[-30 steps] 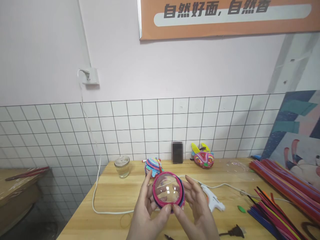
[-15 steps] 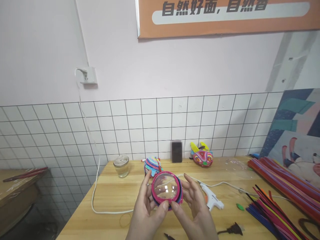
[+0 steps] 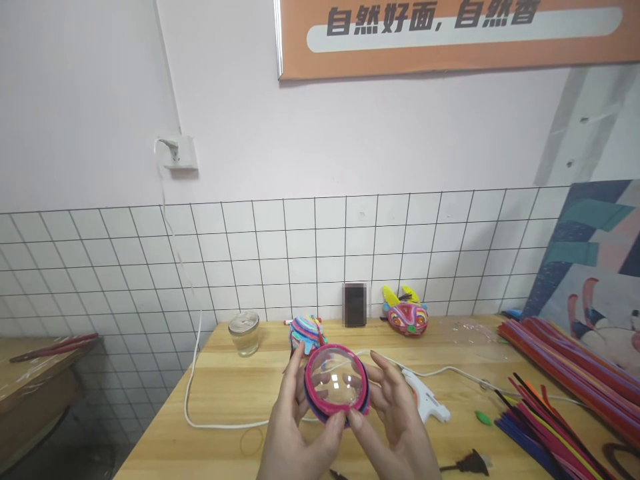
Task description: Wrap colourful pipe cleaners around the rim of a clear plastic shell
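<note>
Between both hands, above the table, is a clear plastic dome [image 3: 336,380] with a bright pink rim and a dark blue layer under it. My left hand [image 3: 296,420] grips its left side, thumb on the lower front edge. From the right, my right hand [image 3: 393,417] holds it too, its thumb beside the other on the rim. Behind the dome sits a small blue, pink and white striped craft piece [image 3: 306,332], partly covered by my fingers. Just past my right hand lies a white glue gun [image 3: 429,400], partly hidden.
A glass jar [image 3: 245,335] stands at the back left. Along the wall are a dark blurred rectangle [image 3: 355,305] and a colourful animal head [image 3: 407,317]. Pipe cleaners [image 3: 537,427] lie at the right, near a black plug [image 3: 470,463]. A white cord [image 3: 220,425] crosses the table.
Both hands and the dome have shifted very slightly right, and the dome has turned a little. The whole view has moved slightly. The hold is the same.
</note>
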Demonstrator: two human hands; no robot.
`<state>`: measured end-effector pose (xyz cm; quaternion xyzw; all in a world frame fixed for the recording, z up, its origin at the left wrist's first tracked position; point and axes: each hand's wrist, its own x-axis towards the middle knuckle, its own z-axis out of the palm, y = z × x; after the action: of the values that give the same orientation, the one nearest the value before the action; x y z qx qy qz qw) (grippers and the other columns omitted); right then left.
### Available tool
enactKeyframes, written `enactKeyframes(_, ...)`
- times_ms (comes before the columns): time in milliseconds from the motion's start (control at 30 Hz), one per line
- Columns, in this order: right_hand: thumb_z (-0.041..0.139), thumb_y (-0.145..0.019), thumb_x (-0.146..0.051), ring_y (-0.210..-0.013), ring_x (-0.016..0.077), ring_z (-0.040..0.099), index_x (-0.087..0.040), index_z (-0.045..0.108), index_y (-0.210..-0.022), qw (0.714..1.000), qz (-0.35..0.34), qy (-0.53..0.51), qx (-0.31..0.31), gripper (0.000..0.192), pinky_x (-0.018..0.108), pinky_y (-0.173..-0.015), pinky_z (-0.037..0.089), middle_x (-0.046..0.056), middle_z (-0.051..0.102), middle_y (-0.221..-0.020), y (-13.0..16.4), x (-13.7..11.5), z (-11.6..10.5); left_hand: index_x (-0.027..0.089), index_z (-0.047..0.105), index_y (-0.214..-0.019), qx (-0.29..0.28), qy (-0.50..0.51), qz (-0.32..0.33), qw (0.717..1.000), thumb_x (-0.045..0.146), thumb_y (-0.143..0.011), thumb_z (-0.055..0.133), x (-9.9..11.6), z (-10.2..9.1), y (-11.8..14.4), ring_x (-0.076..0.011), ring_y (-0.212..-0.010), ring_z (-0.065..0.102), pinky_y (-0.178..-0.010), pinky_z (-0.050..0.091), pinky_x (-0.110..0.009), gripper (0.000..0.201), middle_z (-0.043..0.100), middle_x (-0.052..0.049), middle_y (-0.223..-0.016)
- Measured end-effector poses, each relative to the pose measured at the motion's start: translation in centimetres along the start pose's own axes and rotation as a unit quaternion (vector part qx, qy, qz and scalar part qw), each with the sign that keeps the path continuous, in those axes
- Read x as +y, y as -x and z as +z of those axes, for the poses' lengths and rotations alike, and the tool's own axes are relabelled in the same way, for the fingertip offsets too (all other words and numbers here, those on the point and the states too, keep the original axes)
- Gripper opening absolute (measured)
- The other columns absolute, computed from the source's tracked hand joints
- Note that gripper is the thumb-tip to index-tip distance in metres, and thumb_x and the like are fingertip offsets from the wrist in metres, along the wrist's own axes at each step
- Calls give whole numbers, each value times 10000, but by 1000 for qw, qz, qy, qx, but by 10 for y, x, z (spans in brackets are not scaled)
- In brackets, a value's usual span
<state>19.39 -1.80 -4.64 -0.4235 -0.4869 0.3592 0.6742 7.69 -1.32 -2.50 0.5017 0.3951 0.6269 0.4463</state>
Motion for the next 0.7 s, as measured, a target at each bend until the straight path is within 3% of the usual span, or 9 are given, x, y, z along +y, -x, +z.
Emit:
enactKeyframes(167,638,-774,-446,-1121,328,579,-304,340,-1293,1000,-2,-2,-4,615,512,-952,415,131,533,-1230,1,3,2,201,360,-1375,4,38,4,999,272,-657,730,-4,2,0,-280,-1154,577,-931,485,-317,811,570,-145,-1308)
enactKeyframes(333,689,-754,-436,-1106,312,596,-301,369,-1300,1000,-16,-22,3,647,469,-940,455,122,545,-1237,3,13,2,185,332,-1390,-6,83,2,997,322,-656,734,-11,0,-2,-313,-1176,558,-884,523,-321,849,536,-179,-1324)
enactKeyframes(500,680,-764,-473,-1095,303,608,-297,353,-1308,999,-12,-31,-4,659,449,-923,475,123,550,-1215,2,15,2,184,339,-1385,-15,73,8,997,302,-648,738,-16,-2,-4,-331,-1178,553,-884,525,-344,846,531,-187,-1332)
enactKeyframes(700,637,-773,-545,-1116,336,589,-294,321,-1298,1000,5,-20,-12,662,526,-963,421,147,520,-1226,3,10,3,185,281,-1409,-21,45,36,998,345,-689,717,-22,-5,-6,-317,-1174,553,-947,474,-360,857,552,-179,-1295)
